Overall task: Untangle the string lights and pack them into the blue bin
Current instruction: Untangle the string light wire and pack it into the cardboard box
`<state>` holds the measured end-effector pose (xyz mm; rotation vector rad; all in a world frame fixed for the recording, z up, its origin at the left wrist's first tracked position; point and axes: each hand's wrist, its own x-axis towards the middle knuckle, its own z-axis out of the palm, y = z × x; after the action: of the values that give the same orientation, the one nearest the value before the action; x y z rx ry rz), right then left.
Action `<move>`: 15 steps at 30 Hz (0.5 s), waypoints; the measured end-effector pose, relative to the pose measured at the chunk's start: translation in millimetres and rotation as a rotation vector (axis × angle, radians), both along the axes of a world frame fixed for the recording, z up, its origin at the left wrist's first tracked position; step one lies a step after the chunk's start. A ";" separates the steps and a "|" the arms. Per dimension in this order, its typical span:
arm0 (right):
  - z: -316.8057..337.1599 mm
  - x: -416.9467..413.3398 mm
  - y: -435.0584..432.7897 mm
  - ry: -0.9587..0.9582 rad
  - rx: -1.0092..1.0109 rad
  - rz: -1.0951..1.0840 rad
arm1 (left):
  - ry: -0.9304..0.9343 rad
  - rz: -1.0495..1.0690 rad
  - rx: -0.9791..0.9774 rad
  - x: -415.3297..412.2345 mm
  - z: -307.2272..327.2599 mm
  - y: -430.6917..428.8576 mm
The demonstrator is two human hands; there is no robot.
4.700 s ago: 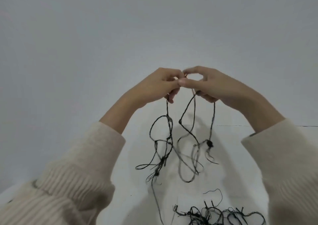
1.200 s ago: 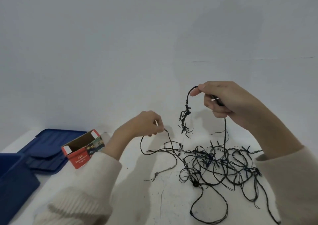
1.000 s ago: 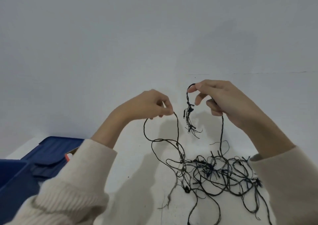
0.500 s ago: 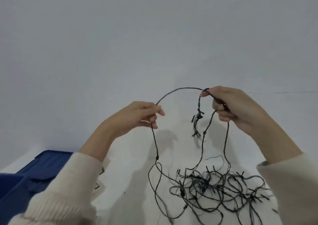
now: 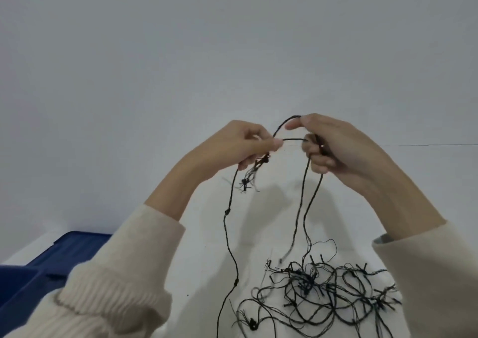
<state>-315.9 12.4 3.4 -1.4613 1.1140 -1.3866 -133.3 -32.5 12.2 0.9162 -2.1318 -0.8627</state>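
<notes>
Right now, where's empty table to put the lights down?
Bare table lies between the left sleeve and the hanging strand, and under the left hand and right hand. Crowded: the string lights tangle lower right; blue bin far left.

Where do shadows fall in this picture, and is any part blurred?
Head view: soft grey arm shadows fall on the white table; the wire tuft under the left hand looks smeared; the string lights heaped on the table look fairly sharp; no glare.
</notes>
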 end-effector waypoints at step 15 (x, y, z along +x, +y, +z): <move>5.3 8.8 0.9 0.178 -0.064 -0.045 | -0.299 -0.067 -0.093 -18.0 21.7 7.1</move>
<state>-307.1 13.3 8.7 -1.6412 1.2298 -1.3540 -151.4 -25.5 33.9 0.9804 -2.4477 -0.6859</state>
